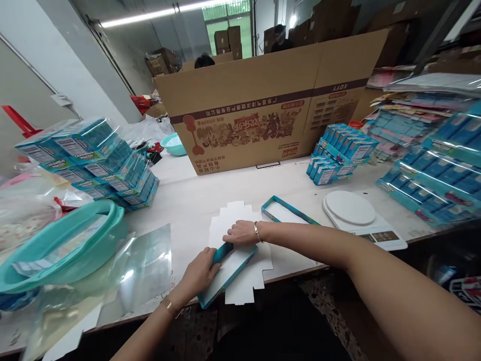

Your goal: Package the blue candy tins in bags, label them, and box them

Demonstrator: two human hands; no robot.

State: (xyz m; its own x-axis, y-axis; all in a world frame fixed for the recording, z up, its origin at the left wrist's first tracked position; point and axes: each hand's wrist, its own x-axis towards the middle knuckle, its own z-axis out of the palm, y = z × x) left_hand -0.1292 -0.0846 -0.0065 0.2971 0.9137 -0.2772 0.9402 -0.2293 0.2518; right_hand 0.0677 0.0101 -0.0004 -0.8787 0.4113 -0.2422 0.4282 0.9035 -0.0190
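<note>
Low over the near table edge, a shallow blue cardboard tray (pixel 240 269) with a white inside lies tilted across flat white die-cut cardboard (pixel 244 291). My left hand (pixel 202 271) grips its left long wall, thumb on the inside and fingers over the outer side. At the far end, my right hand (pixel 240 233) has its fingers curled over the tray's corner; part of that corner is hidden beneath it. A second blue tray (pixel 270 215) sits just beyond my right forearm, which covers part of it.
Wrapped blue boxes (pixel 101 165) are stacked at left, above a turquoise basin (pixel 71 265) and clear plastic sheets (pixel 146 265). A large carton (pixel 248 110) stands across the back. To the right are a white scale (pixel 349 208), small blue boxes (pixel 341 150) and more wrapped stacks (pixel 443 170). Two people are behind the carton.
</note>
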